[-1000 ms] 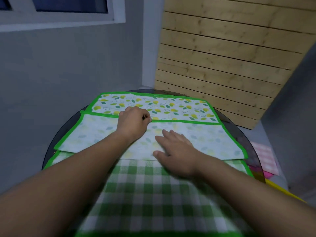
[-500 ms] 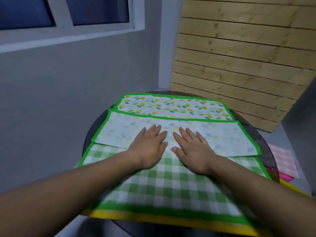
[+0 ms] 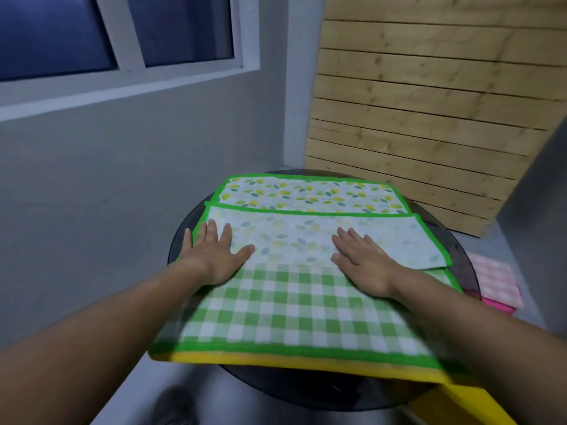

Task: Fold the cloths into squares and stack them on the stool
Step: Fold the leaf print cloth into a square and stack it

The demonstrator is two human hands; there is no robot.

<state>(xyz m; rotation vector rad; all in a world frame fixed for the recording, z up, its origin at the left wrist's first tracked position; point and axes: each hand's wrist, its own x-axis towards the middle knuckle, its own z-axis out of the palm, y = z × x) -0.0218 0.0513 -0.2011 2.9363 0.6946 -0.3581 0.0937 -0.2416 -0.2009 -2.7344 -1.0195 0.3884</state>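
Dim, soft, wide-angle edge distortion

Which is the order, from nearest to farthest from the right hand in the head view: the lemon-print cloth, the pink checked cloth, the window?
1. lemon-print cloth: directly under the right hand, which lies flat on it.
2. pink checked cloth: to the right, past the edge of the table and lower down.
3. window: high up, far to the left.
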